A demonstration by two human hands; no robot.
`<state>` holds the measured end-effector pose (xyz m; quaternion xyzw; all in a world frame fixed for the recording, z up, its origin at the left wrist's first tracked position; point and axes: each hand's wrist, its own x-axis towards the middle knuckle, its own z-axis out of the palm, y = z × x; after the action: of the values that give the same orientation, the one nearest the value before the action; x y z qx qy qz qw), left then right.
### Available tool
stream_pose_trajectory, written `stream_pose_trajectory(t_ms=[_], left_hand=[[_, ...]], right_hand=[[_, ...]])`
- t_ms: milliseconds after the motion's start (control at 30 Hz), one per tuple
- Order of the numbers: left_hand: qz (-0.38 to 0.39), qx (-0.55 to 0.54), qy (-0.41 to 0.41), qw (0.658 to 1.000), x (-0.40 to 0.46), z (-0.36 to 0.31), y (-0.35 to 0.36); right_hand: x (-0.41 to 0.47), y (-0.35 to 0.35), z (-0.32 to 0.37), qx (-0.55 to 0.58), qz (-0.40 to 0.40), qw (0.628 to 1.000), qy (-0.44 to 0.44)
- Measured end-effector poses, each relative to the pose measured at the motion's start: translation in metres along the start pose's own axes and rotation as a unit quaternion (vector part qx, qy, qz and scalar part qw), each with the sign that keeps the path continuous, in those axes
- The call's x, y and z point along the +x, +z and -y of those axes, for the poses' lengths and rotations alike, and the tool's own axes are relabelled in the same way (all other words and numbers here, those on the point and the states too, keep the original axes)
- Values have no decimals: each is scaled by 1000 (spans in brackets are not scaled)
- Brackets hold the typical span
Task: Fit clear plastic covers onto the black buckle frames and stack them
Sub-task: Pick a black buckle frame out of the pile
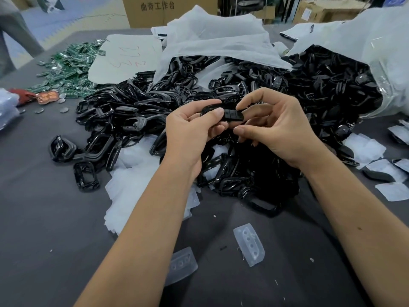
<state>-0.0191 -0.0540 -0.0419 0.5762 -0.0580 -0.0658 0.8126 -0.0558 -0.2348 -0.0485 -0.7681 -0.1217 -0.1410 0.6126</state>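
Note:
Above the pile, both hands hold one black buckle frame [230,115] between them. My left hand [190,131] pinches its left end with thumb on top. My right hand [272,127] pinches the right end between index finger and thumb. Whether a clear cover sits on this frame I cannot tell. A large heap of black frames [137,111] spreads across the grey table [44,218]. Clear plastic covers [249,247] lie loose near my forearms, one more cover [182,265] beside my left arm, and a white heap of covers [130,173] sits left of centre.
A clear bag [380,69] spilling black parts lies at the right. White bags [212,41] and a marked sheet [130,56] lie behind. Green circuit boards [73,67] and coin cells cover the far left. Cardboard boxes stand beyond; a person's leg [15,34] is at top left.

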Motion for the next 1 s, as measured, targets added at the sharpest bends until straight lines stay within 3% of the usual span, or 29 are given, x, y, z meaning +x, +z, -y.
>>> stream_pose_trajectory(t_ms=[200,367,733,1000], left_hand=[[6,2,-4,1000,0,2,1],[8,-16,-17,1000,0,2,3],[24,13,4,1000,0,5,4],[29,64,21,997,2,6,4]], right_hand=[[2,5,1,-14,-60,998,-21],[4,8,5,28,-135,990,13],[14,11,19,-85,-130,982,108],[13,11,23,-192,-133,966,110]])
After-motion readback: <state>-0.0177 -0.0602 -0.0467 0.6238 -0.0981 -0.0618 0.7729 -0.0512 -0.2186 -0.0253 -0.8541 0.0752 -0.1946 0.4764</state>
